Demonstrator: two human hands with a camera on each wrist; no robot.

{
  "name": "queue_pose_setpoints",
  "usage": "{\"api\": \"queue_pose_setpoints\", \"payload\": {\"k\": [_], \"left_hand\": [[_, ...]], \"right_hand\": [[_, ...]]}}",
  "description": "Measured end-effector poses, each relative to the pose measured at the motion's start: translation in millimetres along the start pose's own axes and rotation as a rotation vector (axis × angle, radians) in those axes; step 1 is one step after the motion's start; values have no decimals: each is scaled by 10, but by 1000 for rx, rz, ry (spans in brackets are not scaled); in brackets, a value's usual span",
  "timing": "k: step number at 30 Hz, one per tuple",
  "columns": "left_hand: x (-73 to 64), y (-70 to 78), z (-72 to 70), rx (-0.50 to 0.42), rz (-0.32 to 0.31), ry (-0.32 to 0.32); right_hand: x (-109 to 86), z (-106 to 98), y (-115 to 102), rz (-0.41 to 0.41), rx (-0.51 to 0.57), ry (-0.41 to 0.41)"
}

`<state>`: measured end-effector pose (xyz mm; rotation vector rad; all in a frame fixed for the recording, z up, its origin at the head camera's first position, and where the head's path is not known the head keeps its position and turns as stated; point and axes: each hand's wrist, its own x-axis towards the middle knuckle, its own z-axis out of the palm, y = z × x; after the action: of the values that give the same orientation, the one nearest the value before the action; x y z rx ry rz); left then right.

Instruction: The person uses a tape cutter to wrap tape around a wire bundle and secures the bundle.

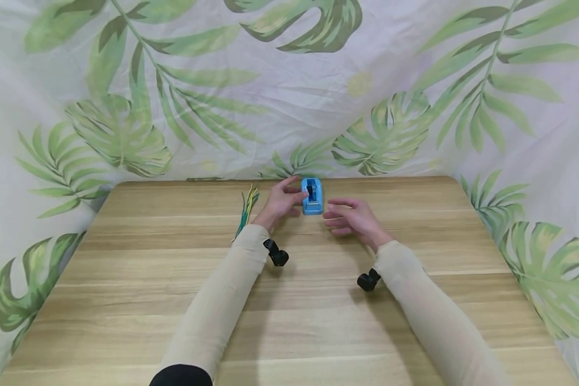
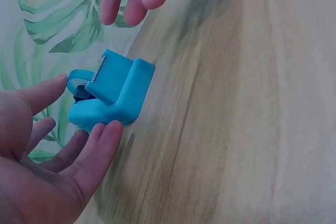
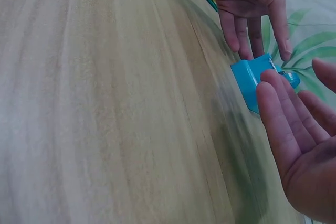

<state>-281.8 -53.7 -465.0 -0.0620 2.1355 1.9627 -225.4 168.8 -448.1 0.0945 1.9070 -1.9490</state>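
A blue tape dispenser (image 1: 313, 199) sits at the far edge of the table (image 1: 318, 327), between the two hands. The left hand (image 1: 281, 201) lies at its left side, grip spread, thumb and fingers apart; whether the fingertips touch it I cannot tell. The right hand (image 1: 351, 219), just right of it, has its grip loose, fingers extended, with a gap between. The right fingers hide part of the dispenser in the right wrist view and are cut off by the top edge in the left's. Green and yellow strands (image 1: 248, 206) lie farther left, too thin to make out clearly
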Motion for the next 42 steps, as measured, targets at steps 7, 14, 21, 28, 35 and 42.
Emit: {"api": "queue_pose_setpoints", "payload": {"k": [7,14,21,28,35,42], "left_hand": [[36,-5,20,8,-1,-2],[71,-9,27,29,21,6],[97,-15,34,44,28,7],[103,10,82,42,33,2],[117,0,97,87,55,21],[119,-30,85,118,86,11]], "right_hand": [[104,37,1,12,19,2],[220,72,-18,3,28,-6],[321,108,-21,20,39,-26],[384,104,-9,53,55,-31],[422,114,15,67,90,-36],[444,157,14,81,105,-42]]}}
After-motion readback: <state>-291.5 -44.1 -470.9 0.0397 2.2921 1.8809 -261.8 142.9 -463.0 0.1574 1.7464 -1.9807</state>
